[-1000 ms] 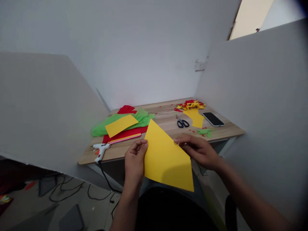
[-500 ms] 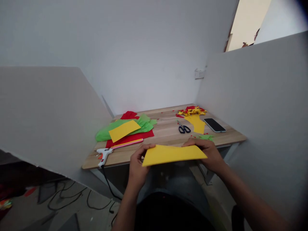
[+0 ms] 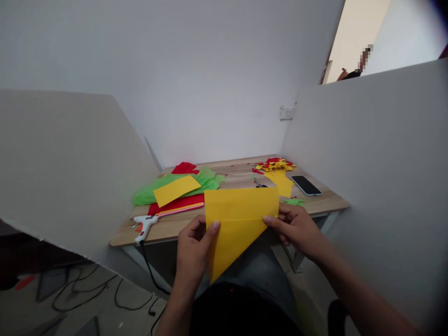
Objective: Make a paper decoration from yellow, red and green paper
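Note:
A sheet of yellow paper or felt (image 3: 241, 204) is held up in front of the table's near edge, over my lap. It has a straight crease or overlap across it, and its lower part narrows to a point at the bottom left. My left hand (image 3: 196, 242) pinches its left side, thumb on the near face. On the right side, my right hand (image 3: 297, 228) grips it at the crease, thumb in front and fingers behind. Behind the sheet lie scissors (image 3: 259, 183), their handles mostly hidden by it.
On the wooden table (image 3: 175, 229) lie a white glue gun (image 3: 145, 224), green material (image 3: 143, 196) with a yellow piece (image 3: 177, 190), red sheets (image 3: 184, 168), a phone (image 3: 306, 185) and a pile of red and yellow cuttings (image 3: 275, 164). Grey partitions flank it. Another person (image 3: 353, 74) shows beyond the right one.
The yellow sheet has turned from nearly edge-on to facing me, showing the crease and pointed lower part. Both thumbs now press its near face. The sheet now covers the scissors' handles.

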The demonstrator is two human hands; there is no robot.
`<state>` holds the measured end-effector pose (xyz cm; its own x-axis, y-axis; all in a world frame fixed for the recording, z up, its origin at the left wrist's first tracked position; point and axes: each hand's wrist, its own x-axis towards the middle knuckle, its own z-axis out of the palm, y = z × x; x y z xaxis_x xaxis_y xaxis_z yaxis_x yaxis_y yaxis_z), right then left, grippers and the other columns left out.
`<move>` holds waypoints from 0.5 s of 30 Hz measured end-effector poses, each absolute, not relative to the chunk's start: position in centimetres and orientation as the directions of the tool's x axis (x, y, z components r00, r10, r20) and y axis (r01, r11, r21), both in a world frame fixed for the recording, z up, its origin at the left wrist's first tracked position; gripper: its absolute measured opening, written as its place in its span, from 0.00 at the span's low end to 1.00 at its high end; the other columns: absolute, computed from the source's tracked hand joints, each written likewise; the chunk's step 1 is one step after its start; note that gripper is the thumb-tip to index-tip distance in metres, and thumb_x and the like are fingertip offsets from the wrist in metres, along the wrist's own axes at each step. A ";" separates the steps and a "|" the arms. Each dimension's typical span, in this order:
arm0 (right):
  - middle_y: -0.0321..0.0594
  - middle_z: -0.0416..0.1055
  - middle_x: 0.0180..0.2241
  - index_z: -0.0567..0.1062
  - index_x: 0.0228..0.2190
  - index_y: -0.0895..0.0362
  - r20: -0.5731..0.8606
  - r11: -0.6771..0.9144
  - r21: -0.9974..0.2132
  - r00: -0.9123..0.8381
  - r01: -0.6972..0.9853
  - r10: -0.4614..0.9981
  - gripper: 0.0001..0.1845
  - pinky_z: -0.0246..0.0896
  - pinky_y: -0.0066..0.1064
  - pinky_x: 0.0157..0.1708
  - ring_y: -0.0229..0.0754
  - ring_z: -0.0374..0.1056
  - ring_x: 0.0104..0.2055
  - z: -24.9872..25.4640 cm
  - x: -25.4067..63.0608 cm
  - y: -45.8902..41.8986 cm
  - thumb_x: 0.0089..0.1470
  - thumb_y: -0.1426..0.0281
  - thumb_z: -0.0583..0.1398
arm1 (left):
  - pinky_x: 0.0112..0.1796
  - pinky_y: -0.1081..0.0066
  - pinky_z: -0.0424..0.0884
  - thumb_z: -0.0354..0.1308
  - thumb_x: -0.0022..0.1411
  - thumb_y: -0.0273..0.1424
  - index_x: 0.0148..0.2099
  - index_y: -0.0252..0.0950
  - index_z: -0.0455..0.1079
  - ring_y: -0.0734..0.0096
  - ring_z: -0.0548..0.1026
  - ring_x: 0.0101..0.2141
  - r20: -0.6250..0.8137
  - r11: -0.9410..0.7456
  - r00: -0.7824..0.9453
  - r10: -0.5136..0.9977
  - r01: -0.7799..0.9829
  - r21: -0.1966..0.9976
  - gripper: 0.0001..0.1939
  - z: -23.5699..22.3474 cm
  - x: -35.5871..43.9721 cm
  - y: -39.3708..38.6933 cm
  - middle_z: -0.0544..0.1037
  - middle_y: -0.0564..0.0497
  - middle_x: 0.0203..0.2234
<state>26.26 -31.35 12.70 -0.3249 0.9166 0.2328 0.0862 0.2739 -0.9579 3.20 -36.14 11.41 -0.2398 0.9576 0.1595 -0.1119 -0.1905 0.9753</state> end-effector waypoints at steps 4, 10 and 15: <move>0.27 0.61 0.12 0.74 0.27 0.58 0.160 0.208 -0.971 -0.324 0.117 0.933 0.17 0.48 0.20 0.12 0.28 0.53 0.11 12.6 26.7 -31.5 0.51 0.56 0.65 | 0.36 0.69 0.74 0.68 0.51 0.41 0.35 0.34 0.76 0.63 0.78 0.35 0.226 -0.240 -0.220 0.949 -0.040 0.970 0.16 11.2 3.3 -36.0 0.81 0.47 0.32; 0.39 0.78 0.26 0.79 0.30 0.56 0.261 0.266 -0.964 -0.285 -0.023 0.922 0.11 0.68 0.25 0.21 0.38 0.72 0.23 12.9 26.4 -32.0 0.46 0.62 0.69 | 0.26 0.75 0.72 0.69 0.44 0.33 0.30 0.36 0.80 0.69 0.76 0.26 0.362 -0.307 -0.386 0.848 0.199 0.931 0.08 10.9 2.7 -36.4 0.80 0.50 0.24; 0.40 0.81 0.33 0.83 0.30 0.52 0.432 0.433 -0.900 -0.240 -0.053 0.869 0.09 0.74 0.29 0.32 0.43 0.77 0.34 12.9 26.2 -32.2 0.40 0.69 0.71 | 0.28 0.76 0.75 0.68 0.41 0.25 0.34 0.38 0.81 0.66 0.80 0.30 0.380 -0.361 -0.414 0.827 0.128 0.924 0.13 11.0 2.3 -37.3 0.83 0.49 0.29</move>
